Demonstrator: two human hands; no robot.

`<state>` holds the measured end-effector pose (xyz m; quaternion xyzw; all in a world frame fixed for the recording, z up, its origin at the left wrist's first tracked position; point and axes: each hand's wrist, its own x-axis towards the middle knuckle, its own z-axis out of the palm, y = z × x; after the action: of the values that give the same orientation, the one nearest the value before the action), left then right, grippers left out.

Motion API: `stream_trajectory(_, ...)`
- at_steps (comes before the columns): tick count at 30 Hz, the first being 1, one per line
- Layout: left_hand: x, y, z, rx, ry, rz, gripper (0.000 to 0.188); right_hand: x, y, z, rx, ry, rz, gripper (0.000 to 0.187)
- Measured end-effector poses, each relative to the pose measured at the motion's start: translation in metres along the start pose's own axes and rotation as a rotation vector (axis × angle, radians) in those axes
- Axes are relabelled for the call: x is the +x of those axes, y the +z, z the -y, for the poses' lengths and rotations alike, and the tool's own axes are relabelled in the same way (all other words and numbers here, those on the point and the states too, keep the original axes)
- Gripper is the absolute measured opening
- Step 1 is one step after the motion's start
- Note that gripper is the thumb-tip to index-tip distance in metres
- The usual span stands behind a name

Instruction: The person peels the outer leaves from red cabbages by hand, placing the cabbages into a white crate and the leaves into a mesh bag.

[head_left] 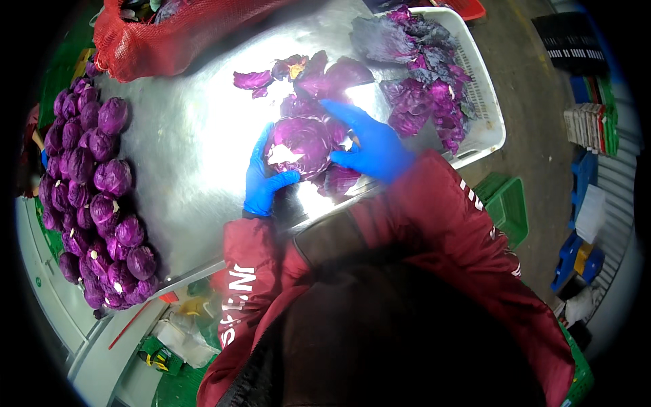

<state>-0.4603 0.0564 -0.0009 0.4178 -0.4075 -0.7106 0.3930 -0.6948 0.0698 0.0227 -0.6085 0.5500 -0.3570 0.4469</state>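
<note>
A red cabbage head [303, 144] rests on the metal table in front of me, glossy purple with a pale patch at its near left. My left hand [263, 178], in a blue glove, cups its left side, fingers along the edge and thumb across the near side. On its right, my right hand [373, 141], also blue-gloved and slightly blurred, has thumb and forefinger spread apart. The thumb tip reaches the cabbage's edge and the forefinger lies over loose leaves [342, 76] beyond it. A leaf piece [340, 180] lies under the near right side.
Many whole red cabbages [81, 165] are piled along the table's [178, 169] left side. A red mesh sack [169, 42] lies at the far left. A white crate [485, 102] of stripped leaves [424, 74] stands right, with a green crate [505, 207] below it.
</note>
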Motion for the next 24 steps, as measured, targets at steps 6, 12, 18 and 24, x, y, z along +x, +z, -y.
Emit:
stream_trajectory(6, 0.007, -0.007, 0.0, 0.125, -0.009, 0.12, 0.101, 0.013, 0.003, 0.006, -0.371, 0.132, 0.082, 0.06)
stream_trajectory(12, 0.008, -0.004, -0.001, 0.132, 0.011, 0.164, 0.105, 0.016, 0.001, -0.023, -0.119, 0.136, 0.1, 0.045)
stream_trajectory(18, 0.006, -0.001, -0.005, 0.093, -0.008, 0.151, 0.106, 0.016, -0.005, -0.078, 0.255, 0.429, -0.065, 0.021)
stream_trajectory(24, 0.009, -0.004, -0.006, 0.219, 0.014, 0.172, 0.103, 0.025, -0.009, -0.038, 0.341, 0.336, -0.064, 0.035)
